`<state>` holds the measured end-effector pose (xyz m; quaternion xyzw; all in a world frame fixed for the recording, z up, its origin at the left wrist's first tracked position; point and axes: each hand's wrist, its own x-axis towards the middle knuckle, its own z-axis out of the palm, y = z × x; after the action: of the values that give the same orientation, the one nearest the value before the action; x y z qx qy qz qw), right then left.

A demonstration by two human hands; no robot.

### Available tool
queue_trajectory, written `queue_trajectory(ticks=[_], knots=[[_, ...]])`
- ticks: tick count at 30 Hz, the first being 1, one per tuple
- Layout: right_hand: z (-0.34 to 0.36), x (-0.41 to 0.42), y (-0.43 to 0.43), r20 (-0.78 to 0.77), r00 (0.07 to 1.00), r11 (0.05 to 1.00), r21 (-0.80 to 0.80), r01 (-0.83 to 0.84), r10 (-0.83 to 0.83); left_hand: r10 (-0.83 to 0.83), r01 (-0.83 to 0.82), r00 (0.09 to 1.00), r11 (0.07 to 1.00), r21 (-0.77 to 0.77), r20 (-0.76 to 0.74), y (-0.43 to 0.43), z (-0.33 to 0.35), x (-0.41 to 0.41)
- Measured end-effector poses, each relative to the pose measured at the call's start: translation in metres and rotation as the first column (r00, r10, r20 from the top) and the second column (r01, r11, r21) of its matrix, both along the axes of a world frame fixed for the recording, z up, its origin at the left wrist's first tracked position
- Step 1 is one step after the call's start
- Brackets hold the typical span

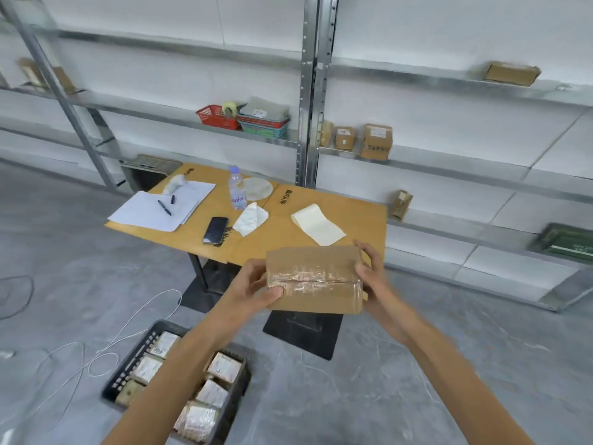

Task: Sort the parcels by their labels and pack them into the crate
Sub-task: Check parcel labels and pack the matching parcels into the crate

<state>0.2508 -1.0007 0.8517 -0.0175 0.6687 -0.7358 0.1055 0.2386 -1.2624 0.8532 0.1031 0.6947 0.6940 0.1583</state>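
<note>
Fingers (273, 292) gripping both ends, brown cardboard parcel (313, 258), taped seam up

A cardboard-topped table in front of metal shelving

On the table (353, 220) stand a clear water bottle (237, 189) and, just beside it, a pale round disc (257, 188). White papers (154, 210) with a dark pen (164, 207) on them lie at the left end. A black phone (215, 230), a crumpled tissue (251, 218) and a cream sheet (317, 224) lie nearer the front edge. On the shelving (313, 91) a red basket (215, 117) holds a tape roll (230, 108). A white cable (128, 329) curls on the grey floor.
</note>
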Motion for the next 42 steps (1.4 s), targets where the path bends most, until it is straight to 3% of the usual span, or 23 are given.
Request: queue_trajectory(ticks=[6,10,14,19,24,28,34,42], knots=[[-0.008,-0.007,-0.059,-0.008,0.998,0.998,-0.030,-0.055,0.054,-0.001,0.000,1.000,0.997,-0.079,-0.015,-0.062,-0.004,-0.016],[-0.014,-0.038,-0.086,-0.009,0.997,0.997,0.026,-0.073,0.073,-0.023,0.031,0.990,0.998,-0.062,0.138,-0.094,-0.013,-0.060],[-0.020,-0.078,-0.106,-0.035,0.990,0.983,0.130,-0.133,0.138,0.056,-0.064,0.955,0.998,0.019,0.291,-0.112,-0.018,-0.111],[-0.034,-0.126,-0.155,-0.049,0.979,0.954,0.242,-0.179,0.196,0.213,-0.194,0.937,0.976,-0.095,0.277,-0.141,-0.042,-0.154],[-0.048,-0.152,-0.215,0.107,0.973,0.970,0.110,-0.216,0.204,0.213,-0.180,0.944,0.972,-0.148,0.251,-0.198,-0.060,-0.172],[-0.061,-0.162,-0.271,0.231,0.961,0.988,0.002,-0.155,0.150,0.229,-0.191,0.950,0.965,-0.181,0.214,-0.249,-0.067,-0.189],[-0.085,-0.162,-0.364,0.301,0.952,0.996,-0.085,-0.028,0.053,0.179,-0.135,0.971,0.958,-0.254,0.158,-0.329,-0.086,-0.211],[-0.135,-0.165,-0.432,0.350,0.935,0.997,-0.028,0.068,-0.054,0.166,-0.113,0.980,0.918,-0.380,0.110,-0.394,-0.129,-0.235]])
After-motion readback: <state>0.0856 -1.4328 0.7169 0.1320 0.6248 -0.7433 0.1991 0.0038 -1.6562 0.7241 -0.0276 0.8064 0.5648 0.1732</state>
